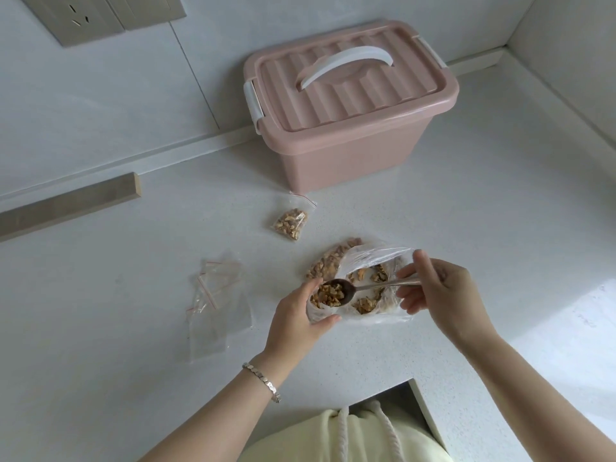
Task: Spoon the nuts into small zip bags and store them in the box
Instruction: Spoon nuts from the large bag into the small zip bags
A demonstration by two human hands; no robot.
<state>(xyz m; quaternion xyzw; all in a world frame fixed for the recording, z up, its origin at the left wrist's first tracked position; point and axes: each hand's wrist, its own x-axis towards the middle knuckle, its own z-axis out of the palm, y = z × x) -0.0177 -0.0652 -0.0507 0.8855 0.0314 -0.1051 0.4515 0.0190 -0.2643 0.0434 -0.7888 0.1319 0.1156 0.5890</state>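
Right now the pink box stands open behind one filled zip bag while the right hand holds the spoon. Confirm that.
Not open: the head view shows the pink box closed, behind one filled zip bag while the right hand holds the spoon.

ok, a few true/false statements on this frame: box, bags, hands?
1. The lid is on the pink box. True.
2. The filled zip bag is inside the box. False: it lies on the counter, in front of the box.
3. The right hand holds the spoon. True.
4. The left hand is empty. False: its fingers grip a small bag with nuts in it, and the spoon's bowl is at the bag's mouth.
5. The empty zip bags lie on the counter to the left of the left hand. True.
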